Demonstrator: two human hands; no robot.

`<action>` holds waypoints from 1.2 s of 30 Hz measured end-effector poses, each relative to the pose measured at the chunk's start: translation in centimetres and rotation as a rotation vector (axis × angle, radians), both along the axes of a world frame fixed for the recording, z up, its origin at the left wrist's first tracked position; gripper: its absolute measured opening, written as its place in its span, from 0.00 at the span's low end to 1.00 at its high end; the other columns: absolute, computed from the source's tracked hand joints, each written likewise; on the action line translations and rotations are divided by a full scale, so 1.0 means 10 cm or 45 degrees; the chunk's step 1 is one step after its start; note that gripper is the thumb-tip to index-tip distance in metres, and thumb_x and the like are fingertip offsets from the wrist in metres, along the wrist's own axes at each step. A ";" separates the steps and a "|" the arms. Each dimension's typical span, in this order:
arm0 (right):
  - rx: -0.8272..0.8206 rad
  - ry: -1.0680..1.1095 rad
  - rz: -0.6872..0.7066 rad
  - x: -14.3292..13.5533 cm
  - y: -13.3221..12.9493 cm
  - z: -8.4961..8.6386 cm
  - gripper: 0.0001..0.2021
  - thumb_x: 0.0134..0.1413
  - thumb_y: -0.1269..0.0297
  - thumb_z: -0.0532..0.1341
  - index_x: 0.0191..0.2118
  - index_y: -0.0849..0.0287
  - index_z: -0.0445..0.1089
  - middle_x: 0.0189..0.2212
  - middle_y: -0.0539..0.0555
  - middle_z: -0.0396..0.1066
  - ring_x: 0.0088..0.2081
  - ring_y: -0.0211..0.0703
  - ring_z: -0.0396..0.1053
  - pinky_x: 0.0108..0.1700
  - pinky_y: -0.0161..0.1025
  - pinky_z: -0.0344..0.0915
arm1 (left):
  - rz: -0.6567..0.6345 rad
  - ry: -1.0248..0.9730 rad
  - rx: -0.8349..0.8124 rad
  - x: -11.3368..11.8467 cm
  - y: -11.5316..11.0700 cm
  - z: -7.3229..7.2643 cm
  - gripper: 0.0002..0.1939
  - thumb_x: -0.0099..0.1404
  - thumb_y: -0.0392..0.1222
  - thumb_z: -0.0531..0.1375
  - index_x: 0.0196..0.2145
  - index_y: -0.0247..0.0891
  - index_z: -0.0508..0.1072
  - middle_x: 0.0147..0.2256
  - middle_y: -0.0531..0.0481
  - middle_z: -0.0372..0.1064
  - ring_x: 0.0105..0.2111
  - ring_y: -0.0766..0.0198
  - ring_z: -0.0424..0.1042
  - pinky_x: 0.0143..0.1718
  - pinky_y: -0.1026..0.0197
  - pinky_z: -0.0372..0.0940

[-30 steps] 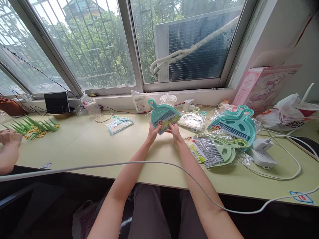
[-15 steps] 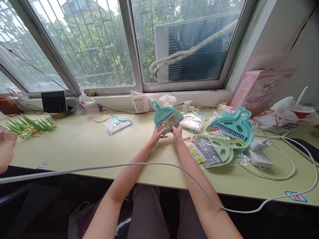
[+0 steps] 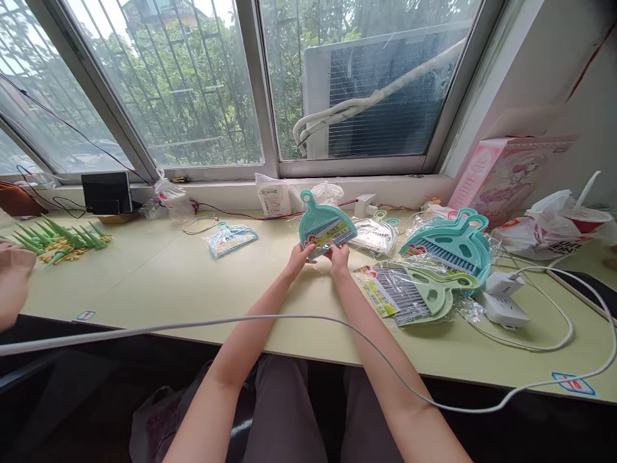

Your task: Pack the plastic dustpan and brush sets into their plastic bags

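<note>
Both your hands grip the teal dustpan-and-brush set left of the green dustpan, likely light, stiff, slippery: pinch its lower corners

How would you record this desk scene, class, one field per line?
Left hand: grips lower left of teal dustpan set
Right hand: grips its lower edge
Handle: points up, leaning left
Right of hands: green dustpan set, clear-wrapped, before other teal dustpans
Left of hands: wrapped blue packet
Far left: another person's hand, near green spiky pieces
</note>
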State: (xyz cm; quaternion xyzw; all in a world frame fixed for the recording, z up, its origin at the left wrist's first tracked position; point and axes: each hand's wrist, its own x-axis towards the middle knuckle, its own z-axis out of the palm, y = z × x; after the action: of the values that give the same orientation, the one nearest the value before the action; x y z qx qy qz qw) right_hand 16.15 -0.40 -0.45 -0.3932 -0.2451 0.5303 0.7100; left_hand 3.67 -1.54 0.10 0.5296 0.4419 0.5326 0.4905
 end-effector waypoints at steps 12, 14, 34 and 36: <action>0.106 -1.216 0.044 0.03 -0.12 0.09 0.15 0.65 0.64 0.52 0.40 0.60 0.76 0.43 0.62 0.78 0.46 0.52 0.76 0.50 0.48 0.72 | 0.220 -0.134 -0.063 -0.50 0.17 0.09 0.17 0.61 0.38 0.62 0.47 0.31 0.69 0.35 0.45 0.77 0.22 0.65 0.74 0.23 0.63 0.70; 0.323 -1.650 -0.070 0.03 -0.18 0.06 0.17 0.59 0.74 0.55 0.48 0.57 0.76 0.57 0.61 0.71 0.61 0.55 0.65 0.60 0.54 0.62 | 0.209 -0.201 -0.089 -0.71 0.17 0.12 0.15 0.60 0.36 0.62 0.46 0.30 0.70 0.36 0.45 0.78 0.23 0.65 0.75 0.24 0.63 0.71; 0.308 -1.334 -0.300 0.15 -0.04 0.03 0.04 0.54 0.62 0.67 0.31 0.56 0.76 0.51 0.59 0.66 0.58 0.58 0.59 0.60 0.57 0.56 | -0.423 0.203 -0.275 -0.97 -0.01 0.15 0.30 0.58 0.49 0.70 0.54 0.37 0.65 0.48 0.39 0.75 0.34 0.55 0.81 0.30 0.62 0.72; 0.336 -1.227 -0.282 0.16 -0.01 0.00 0.02 0.52 0.65 0.67 0.32 0.57 0.76 0.53 0.60 0.65 0.59 0.56 0.60 0.61 0.54 0.58 | -0.455 0.230 -0.254 -0.96 -0.02 0.16 0.34 0.58 0.50 0.70 0.57 0.39 0.63 0.51 0.37 0.73 0.36 0.53 0.81 0.33 0.59 0.73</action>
State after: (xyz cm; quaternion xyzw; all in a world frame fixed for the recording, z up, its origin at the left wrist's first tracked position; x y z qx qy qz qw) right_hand 17.77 -0.48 -0.49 -0.5239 -0.5663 0.1748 0.6118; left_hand -5.94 -1.74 1.74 0.5938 0.4337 0.3411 0.5856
